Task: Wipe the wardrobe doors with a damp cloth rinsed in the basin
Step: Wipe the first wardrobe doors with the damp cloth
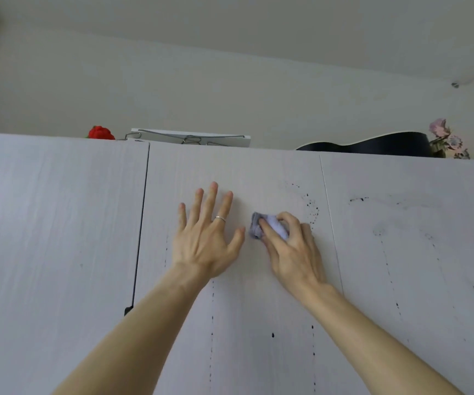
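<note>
The white wardrobe fills the lower view, and its middle door (258, 172) carries dark splatter marks (311, 206) and drip trails. My right hand (292, 249) grips a bunched pale purple cloth (261, 228) and presses it against that door, just left of the splatter. My left hand (207, 238) lies flat on the same door with fingers spread and a ring on one finger. The right door (415, 223) also shows dark spots and runs. The basin is not in view.
The left door (59, 223) stands slightly ajar with a dark gap (141, 223) beside it. On top of the wardrobe sit a red object (101, 133), a white box with wire hangers (190, 137), a black guitar (372, 143) and artificial flowers (446, 139).
</note>
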`<action>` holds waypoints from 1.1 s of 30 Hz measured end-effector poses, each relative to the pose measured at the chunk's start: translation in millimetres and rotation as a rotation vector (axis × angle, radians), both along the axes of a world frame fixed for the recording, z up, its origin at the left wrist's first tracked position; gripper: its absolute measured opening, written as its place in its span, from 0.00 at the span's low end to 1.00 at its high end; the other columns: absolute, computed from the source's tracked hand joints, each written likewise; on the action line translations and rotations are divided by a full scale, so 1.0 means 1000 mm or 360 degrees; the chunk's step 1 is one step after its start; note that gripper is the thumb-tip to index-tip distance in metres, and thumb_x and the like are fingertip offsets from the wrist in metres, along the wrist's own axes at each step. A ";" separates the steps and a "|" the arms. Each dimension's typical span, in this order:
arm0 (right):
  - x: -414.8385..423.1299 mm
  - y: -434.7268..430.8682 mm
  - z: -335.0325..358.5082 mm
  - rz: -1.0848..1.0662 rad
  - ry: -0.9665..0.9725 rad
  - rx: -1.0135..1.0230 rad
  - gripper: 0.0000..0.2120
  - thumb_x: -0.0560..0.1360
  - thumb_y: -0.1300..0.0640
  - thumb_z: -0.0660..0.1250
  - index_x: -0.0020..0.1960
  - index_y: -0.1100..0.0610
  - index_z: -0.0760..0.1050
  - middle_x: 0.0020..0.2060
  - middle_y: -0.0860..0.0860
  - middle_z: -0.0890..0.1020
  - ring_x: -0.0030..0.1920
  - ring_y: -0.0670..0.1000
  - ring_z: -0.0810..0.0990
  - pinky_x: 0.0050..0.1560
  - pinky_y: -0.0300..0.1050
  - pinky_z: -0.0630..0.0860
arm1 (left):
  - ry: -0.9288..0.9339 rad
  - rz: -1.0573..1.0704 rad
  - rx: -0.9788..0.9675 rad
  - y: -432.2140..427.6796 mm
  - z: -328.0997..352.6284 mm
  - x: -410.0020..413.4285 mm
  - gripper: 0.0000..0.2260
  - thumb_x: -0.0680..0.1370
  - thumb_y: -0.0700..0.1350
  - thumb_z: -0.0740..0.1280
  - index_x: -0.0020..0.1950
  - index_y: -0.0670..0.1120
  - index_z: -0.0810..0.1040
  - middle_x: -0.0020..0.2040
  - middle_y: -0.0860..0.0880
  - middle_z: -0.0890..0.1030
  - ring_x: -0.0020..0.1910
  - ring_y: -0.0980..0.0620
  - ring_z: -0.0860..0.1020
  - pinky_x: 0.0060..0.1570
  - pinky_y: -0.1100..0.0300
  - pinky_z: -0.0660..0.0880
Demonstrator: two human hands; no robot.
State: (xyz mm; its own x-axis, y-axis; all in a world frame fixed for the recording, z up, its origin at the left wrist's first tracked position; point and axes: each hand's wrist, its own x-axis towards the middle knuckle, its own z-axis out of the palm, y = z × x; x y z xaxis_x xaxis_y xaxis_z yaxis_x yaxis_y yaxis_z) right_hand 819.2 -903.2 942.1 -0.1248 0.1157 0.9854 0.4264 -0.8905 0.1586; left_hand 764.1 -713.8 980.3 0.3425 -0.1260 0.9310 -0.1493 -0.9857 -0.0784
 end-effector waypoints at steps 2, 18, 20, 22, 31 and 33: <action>-0.001 -0.012 0.030 -0.0113 0.0042 0.0107 0.17 0.79 0.56 0.67 0.67 0.48 0.76 0.63 0.53 0.73 0.52 0.61 0.72 0.39 0.50 0.75 | 0.0091 0.0027 0.0041 -0.014 0.006 0.003 0.34 0.81 0.67 0.47 0.82 0.57 0.39 0.81 0.52 0.33 0.80 0.47 0.32 0.78 0.44 0.35; 0.012 -0.063 0.066 0.0117 0.0076 0.0443 0.14 0.82 0.57 0.61 0.64 0.51 0.79 0.63 0.50 0.74 0.56 0.58 0.68 0.46 0.47 0.73 | -0.0184 0.0072 0.0004 -0.025 -0.008 0.042 0.39 0.75 0.73 0.43 0.82 0.58 0.39 0.82 0.50 0.36 0.80 0.45 0.34 0.76 0.43 0.36; 0.015 -0.070 0.092 0.0135 0.0188 0.0647 0.13 0.82 0.57 0.60 0.64 0.52 0.78 0.63 0.50 0.71 0.58 0.58 0.67 0.48 0.46 0.71 | -0.0150 0.0106 0.0013 -0.026 -0.005 0.037 0.39 0.75 0.73 0.42 0.82 0.58 0.38 0.82 0.50 0.35 0.80 0.45 0.34 0.76 0.43 0.35; 0.014 -0.063 0.080 0.0179 0.0120 0.0651 0.14 0.82 0.58 0.62 0.66 0.54 0.78 0.62 0.51 0.73 0.57 0.59 0.68 0.48 0.49 0.75 | -0.0139 0.0116 0.0011 -0.027 -0.005 0.035 0.39 0.75 0.73 0.43 0.82 0.57 0.39 0.82 0.50 0.35 0.80 0.45 0.34 0.76 0.42 0.37; 0.021 -0.058 -0.049 0.0076 -0.0066 0.0023 0.18 0.79 0.57 0.63 0.68 0.54 0.77 0.61 0.53 0.78 0.51 0.58 0.74 0.45 0.50 0.79 | 0.0063 0.0080 -0.0151 -0.039 -0.010 0.021 0.36 0.79 0.70 0.49 0.81 0.60 0.38 0.81 0.53 0.33 0.80 0.49 0.32 0.75 0.40 0.34; 0.018 -0.058 -0.034 0.0103 0.0034 0.0278 0.19 0.78 0.59 0.68 0.69 0.52 0.76 0.62 0.52 0.77 0.53 0.58 0.72 0.43 0.51 0.79 | 0.0096 0.0057 -0.0149 -0.028 -0.024 0.012 0.33 0.81 0.67 0.49 0.81 0.61 0.38 0.80 0.54 0.31 0.79 0.50 0.31 0.75 0.40 0.32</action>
State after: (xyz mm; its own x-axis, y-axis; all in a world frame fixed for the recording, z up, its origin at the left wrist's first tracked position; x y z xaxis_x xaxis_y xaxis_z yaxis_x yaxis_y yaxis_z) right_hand 837.6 -960.7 908.1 -0.1055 -0.0650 0.9923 0.4851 -0.8744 -0.0057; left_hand 776.3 -741.9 955.9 0.4010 -0.0262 0.9157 -0.1155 -0.9931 0.0222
